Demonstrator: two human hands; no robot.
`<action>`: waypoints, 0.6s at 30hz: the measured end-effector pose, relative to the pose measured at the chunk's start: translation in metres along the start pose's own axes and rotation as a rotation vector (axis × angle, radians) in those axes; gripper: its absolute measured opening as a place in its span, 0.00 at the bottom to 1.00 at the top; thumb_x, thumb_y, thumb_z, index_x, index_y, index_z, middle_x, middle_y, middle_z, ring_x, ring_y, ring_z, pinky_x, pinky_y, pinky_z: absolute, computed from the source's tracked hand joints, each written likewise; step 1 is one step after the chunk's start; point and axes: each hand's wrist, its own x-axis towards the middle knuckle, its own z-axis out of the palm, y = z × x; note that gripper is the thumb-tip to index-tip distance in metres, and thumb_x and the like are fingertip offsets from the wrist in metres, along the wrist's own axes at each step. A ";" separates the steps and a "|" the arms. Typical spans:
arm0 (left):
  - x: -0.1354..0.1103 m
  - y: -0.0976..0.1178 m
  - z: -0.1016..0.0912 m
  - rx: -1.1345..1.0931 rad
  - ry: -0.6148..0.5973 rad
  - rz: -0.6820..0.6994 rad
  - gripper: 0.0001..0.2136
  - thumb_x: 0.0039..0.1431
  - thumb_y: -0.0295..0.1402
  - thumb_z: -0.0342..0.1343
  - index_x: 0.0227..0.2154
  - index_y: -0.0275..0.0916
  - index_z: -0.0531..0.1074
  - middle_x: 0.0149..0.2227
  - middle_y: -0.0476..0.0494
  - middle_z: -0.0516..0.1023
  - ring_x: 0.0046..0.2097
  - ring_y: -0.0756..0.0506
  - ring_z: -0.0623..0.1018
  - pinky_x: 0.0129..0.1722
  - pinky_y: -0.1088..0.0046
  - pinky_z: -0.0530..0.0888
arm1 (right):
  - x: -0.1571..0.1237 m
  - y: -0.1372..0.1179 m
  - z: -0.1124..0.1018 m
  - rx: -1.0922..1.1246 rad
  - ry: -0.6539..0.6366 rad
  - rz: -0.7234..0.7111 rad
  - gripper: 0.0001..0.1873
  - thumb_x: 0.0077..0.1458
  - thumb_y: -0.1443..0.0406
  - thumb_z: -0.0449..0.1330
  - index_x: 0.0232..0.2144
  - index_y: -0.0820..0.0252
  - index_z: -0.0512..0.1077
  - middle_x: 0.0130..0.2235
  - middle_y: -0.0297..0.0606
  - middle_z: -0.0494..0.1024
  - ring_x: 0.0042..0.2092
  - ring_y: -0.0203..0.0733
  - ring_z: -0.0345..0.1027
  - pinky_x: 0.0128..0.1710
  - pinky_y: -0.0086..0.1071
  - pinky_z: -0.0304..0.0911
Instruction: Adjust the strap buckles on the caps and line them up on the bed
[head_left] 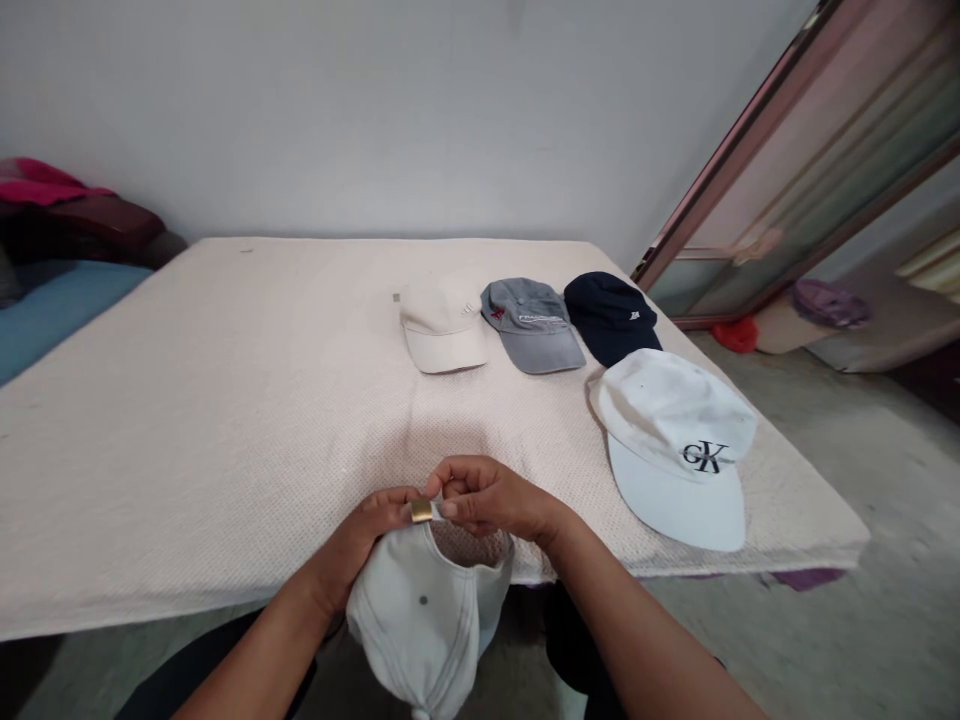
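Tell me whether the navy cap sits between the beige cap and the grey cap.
No, the grey cap lies in the middle, with the beige cap left of it and the navy cap right.

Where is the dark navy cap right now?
In the head view, the navy cap lies on the far right of the cream-covered table, last in the back row beside the grey cap, just behind the white logo cap.

Mattress (225,400) left half and centre lie open from near edge to far edge. Right half obstructed: cream cap (444,325), grey cap (532,325) and navy cap (609,315) in a row toward the far edge, white cap (675,440) at the near right corner
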 end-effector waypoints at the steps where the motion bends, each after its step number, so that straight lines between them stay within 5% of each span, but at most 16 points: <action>1: 0.000 -0.001 -0.001 -0.024 -0.008 0.001 0.08 0.46 0.34 0.63 0.25 0.33 0.75 0.21 0.48 0.72 0.22 0.52 0.67 0.23 0.77 0.63 | 0.000 0.000 0.000 0.004 -0.001 -0.010 0.14 0.48 0.62 0.66 0.38 0.61 0.71 0.19 0.22 0.61 0.18 0.25 0.49 0.16 0.21 0.46; 12: 0.000 0.000 0.005 -0.037 -0.055 -0.006 0.09 0.51 0.35 0.61 0.29 0.32 0.77 0.26 0.41 0.77 0.28 0.46 0.74 0.33 0.70 0.69 | 0.002 0.003 0.005 0.050 0.016 -0.075 0.14 0.50 0.61 0.65 0.38 0.61 0.71 0.19 0.24 0.63 0.19 0.25 0.49 0.16 0.21 0.44; 18: -0.001 0.002 0.000 -0.019 -0.038 -0.012 0.08 0.53 0.33 0.59 0.31 0.31 0.76 0.26 0.42 0.76 0.27 0.48 0.74 0.31 0.73 0.69 | 0.003 0.002 0.003 0.007 0.001 -0.074 0.13 0.49 0.63 0.65 0.37 0.62 0.72 0.19 0.23 0.63 0.18 0.26 0.51 0.16 0.21 0.47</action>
